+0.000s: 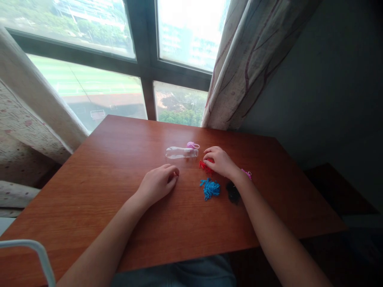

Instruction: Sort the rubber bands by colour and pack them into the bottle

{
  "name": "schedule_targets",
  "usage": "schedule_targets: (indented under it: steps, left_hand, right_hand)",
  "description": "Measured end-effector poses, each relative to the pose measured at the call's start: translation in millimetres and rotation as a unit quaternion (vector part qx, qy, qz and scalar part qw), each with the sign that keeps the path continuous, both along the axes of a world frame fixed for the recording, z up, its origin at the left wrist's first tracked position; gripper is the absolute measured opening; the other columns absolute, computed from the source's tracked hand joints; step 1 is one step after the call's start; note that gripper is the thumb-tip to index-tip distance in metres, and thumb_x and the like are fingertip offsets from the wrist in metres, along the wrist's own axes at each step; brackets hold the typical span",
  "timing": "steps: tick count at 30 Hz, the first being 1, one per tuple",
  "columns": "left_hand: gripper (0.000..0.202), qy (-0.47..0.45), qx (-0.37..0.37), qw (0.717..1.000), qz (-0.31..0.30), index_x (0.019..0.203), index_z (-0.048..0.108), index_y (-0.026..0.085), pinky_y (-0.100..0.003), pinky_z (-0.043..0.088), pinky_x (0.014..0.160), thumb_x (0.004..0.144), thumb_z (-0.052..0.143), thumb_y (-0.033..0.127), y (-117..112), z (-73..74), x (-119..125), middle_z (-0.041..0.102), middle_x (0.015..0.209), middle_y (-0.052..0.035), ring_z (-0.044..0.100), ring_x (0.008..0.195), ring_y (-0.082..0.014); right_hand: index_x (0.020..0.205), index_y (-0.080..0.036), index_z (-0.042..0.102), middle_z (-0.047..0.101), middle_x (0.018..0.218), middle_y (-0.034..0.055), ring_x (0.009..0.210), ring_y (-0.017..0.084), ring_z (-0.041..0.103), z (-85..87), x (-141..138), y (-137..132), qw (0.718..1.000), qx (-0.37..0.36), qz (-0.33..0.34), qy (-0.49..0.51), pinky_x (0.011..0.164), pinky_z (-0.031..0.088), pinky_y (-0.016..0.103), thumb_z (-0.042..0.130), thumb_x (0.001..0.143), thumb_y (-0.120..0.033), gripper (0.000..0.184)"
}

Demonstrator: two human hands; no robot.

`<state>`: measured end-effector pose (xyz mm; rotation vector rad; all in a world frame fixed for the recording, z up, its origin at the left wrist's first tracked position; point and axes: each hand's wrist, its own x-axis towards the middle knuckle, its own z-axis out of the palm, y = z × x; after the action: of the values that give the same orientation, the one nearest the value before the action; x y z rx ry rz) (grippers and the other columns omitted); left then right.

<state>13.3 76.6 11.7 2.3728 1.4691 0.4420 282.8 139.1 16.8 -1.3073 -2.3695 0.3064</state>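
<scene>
Blue bands, too many and too tangled to count, form one pile (211,189) on the one wooden table (98,207), and with that as the centre of a clock face, three more piles lie close about it. One red pile (205,167) is just off 12 o'clock, one black pile (232,193) at 3, and one pink pile (248,173), partly hidden by the right forearm, near 2. Two bare hands are over the table. At 1 o'clock the right hand (220,160) reaches over the red pile, thumb and fingers curved down with the tips at its edge; whether they pinch a band, I cannot tell. At 9 o'clock, well apart from the piles, the left hand (158,180) is near the tabletop, fingers curled and thumb drawn in toward the forefinger; whether anything is between them cannot be made out. Towards 11 lies one clear bottle (179,152) on its side, its mouth facing 3 o'clock, with one pink cap (191,145) just beyond its mouth end. Further out, one window (146,63) shows four panes at 11, and two curtains flank it, one (26,99) at 10, the other (236,75) between 12 and 1. One bent white tube (38,246) sits between 8 and 9.
</scene>
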Motion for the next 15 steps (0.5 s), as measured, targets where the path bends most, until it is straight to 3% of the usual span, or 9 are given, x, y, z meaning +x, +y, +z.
schedule_targets:
  steps: [15]
  left_hand:
    - [0.019, -0.006, 0.005, 1.000, -0.001, 0.093, 0.064, 0.026, -0.027, 0.044, 0.067, 0.089, 0.046, 0.029, 0, -1.5, 0, 0.069, 0.095, -0.0012, 0.065, 0.079, -0.0186]
  right_hand:
    - [0.089, -0.022, 0.070, 0.070, 0.090, 0.0040, 0.087, 0.019, 0.065, 11.1, 10, -13, 0.998, -0.042, 0.002, 0.055, 0.086, 0.052, 0.036, 0.050, 0.091, -0.017, 0.020]
